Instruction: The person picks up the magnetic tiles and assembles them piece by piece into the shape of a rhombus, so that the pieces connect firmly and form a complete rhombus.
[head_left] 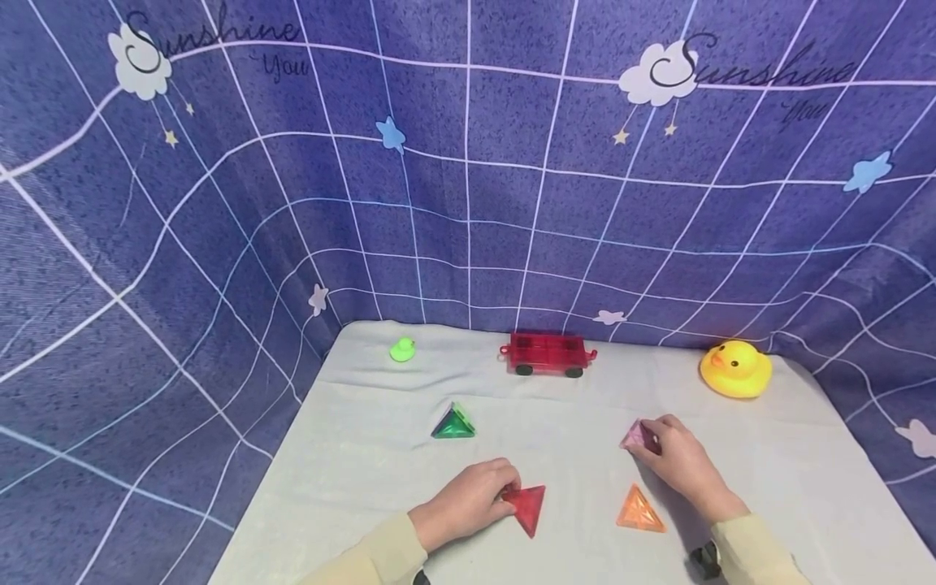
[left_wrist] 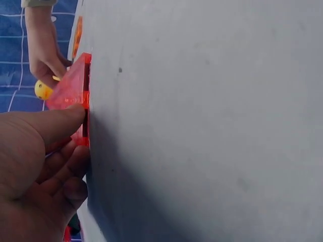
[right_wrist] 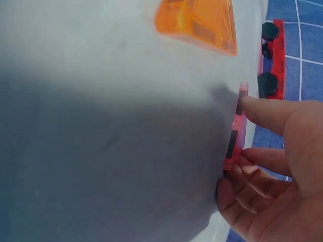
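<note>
My left hand pinches a red triangular magnetic tile by one corner, low over the white cloth. Seen from the left wrist, the thumb lies on the edge of the red tile and the fingers are behind it. Farther right, my right hand holds a pink triangular magnetic tile between thumb and fingers. Dark magnet strips show along the edge of the pink tile in the right wrist view. An orange triangular piece lies on the cloth between the hands, touched by neither.
A green triangular tile piece with a purple side stands left of centre. Along the back are a small green duck, a red wheeled wagon and a large yellow duck. A blue patterned curtain rises behind the white-covered table.
</note>
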A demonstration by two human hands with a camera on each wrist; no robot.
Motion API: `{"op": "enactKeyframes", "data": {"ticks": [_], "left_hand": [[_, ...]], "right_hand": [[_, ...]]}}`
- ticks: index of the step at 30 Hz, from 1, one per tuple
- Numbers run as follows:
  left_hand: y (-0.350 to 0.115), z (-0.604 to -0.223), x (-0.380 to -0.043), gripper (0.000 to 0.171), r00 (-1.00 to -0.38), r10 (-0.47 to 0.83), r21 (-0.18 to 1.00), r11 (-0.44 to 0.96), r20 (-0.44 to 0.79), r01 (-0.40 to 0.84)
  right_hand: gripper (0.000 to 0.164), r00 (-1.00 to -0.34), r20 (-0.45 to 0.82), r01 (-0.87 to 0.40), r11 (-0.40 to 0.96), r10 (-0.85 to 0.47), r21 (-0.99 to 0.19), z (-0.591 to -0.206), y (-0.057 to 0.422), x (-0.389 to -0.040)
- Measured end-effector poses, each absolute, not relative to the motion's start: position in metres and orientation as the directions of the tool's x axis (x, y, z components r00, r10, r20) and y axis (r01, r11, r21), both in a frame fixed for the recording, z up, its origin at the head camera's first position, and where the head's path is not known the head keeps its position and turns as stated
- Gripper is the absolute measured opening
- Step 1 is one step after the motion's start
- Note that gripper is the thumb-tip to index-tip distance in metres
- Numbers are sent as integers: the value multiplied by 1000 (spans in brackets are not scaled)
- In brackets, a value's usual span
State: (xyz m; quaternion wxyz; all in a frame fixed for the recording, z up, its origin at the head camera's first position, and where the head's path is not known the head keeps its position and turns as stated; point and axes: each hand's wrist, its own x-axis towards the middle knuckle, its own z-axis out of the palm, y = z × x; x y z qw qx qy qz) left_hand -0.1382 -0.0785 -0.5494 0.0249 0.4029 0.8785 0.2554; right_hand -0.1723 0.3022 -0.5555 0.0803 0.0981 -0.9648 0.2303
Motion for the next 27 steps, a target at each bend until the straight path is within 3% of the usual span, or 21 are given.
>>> {"op": "enactKeyframes", "data": {"ticks": [7,27], "left_hand": [[-81,-550,-140,24,-654,739,492,513,163,703],[-86,-541,-157,16,-564,817,491,446,117,748]], "right_hand": [[49,-965,179,-252,862,-191,-441,-554,307,-174],[46,-966,135,-258,859,-221,-442,-546,305,-180]]}}
